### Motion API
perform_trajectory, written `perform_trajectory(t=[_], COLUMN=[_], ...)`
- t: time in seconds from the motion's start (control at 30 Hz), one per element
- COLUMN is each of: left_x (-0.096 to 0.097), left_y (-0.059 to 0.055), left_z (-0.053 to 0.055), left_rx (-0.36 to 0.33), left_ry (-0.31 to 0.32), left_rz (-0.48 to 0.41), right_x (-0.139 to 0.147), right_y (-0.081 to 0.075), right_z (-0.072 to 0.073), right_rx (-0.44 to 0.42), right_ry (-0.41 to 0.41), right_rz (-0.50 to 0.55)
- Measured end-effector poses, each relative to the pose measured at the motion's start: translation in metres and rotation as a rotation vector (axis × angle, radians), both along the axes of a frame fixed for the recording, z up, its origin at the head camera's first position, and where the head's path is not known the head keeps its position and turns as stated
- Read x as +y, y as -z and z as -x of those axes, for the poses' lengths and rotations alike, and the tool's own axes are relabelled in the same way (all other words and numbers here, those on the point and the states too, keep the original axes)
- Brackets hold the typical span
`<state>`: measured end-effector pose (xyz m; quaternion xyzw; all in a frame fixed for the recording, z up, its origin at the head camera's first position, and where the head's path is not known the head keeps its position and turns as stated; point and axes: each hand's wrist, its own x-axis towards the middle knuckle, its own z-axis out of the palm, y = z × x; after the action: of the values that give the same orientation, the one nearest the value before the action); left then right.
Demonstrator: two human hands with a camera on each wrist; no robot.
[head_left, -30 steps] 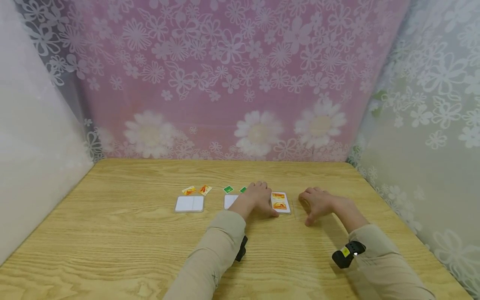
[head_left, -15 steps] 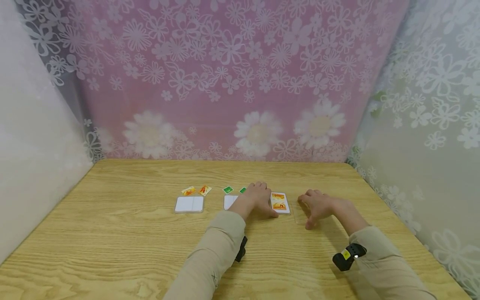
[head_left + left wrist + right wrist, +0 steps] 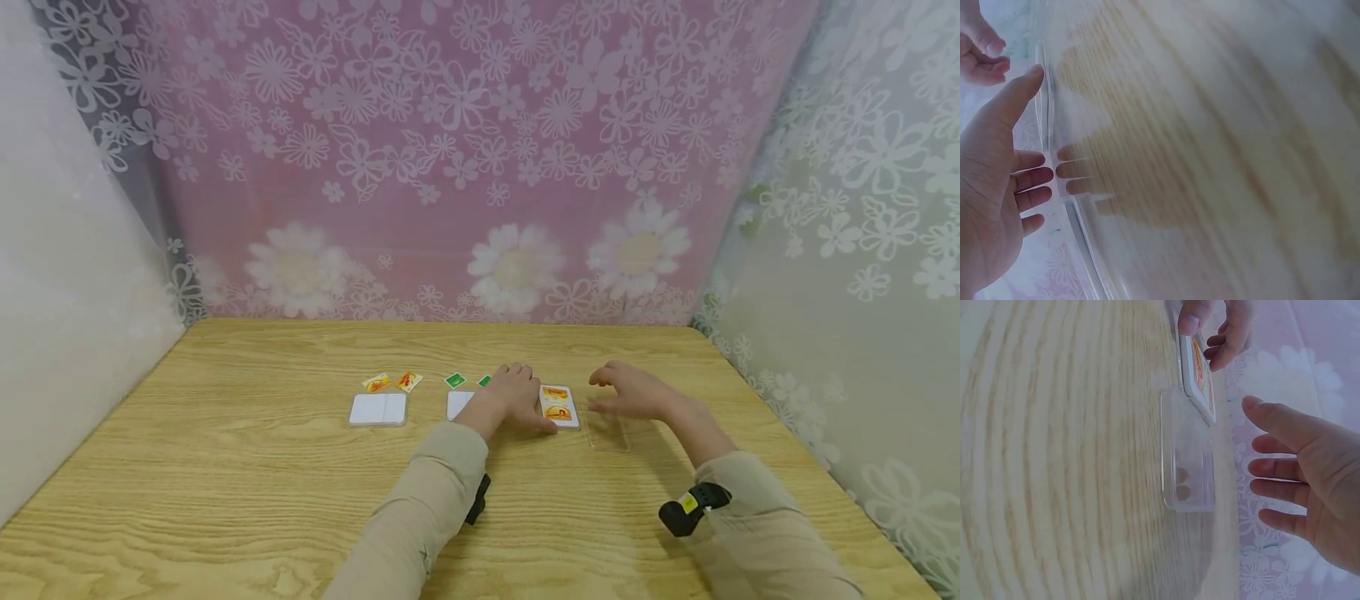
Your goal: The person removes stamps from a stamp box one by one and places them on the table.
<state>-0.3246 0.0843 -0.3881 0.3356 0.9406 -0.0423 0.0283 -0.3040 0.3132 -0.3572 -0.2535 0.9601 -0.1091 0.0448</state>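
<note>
A flat plastic case (image 3: pixel 559 407) with a white card and orange pictures lies on the wooden table, seen also in the right wrist view. My left hand (image 3: pixel 512 400) holds its left end. The thumb sits at its near edge and the fingers reach toward the far side; where the fingertips meet it is partly hidden. To the right, a clear plastic lid (image 3: pixel 607 433) lies apart from the case. Above the lid's far part hovers my right hand (image 3: pixel 633 393), loosely extended, with nothing between thumb and fingers in the right wrist view (image 3: pixel 1329 481).
Two more white-faced cases, a left one (image 3: pixel 377 409) and a middle one (image 3: pixel 460 404) partly behind my left hand, lie further left. Beyond them are small orange cards (image 3: pixel 408 381) and green cards (image 3: pixel 455 380). Flowered curtains (image 3: pixel 480 167) hang around the table (image 3: pixel 225 467).
My right hand has set the clear lid down on the table, let go of it, and lifted slightly away from it. The left hand and the picture case stay in place.
</note>
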Motion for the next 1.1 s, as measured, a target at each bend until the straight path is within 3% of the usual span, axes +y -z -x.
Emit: perform_trajectory(t=[0.37,0.6,0.83,1.1], left_x=[-0.001,-0.002,-0.001,0.000], left_y=[0.001,0.000,0.000,-0.002], left_z=[0.003,0.003,0.000,-0.002], left_rx=[0.001,0.004,0.020,0.031], left_ry=[0.011,0.010,0.019,0.021], left_rz=[0.025,0.030,0.037,0.040], right_x=[-0.003,-0.011,-0.021,-0.027], right_y=[0.004,0.009,0.022,0.027], right_z=[0.011,0.020,0.032,0.036], right_rx=[-0.001,-0.085,-0.167,-0.202], right_ry=[0.088,0.163,0.129,0.125], right_rz=[0.178,0.252,0.281,0.310])
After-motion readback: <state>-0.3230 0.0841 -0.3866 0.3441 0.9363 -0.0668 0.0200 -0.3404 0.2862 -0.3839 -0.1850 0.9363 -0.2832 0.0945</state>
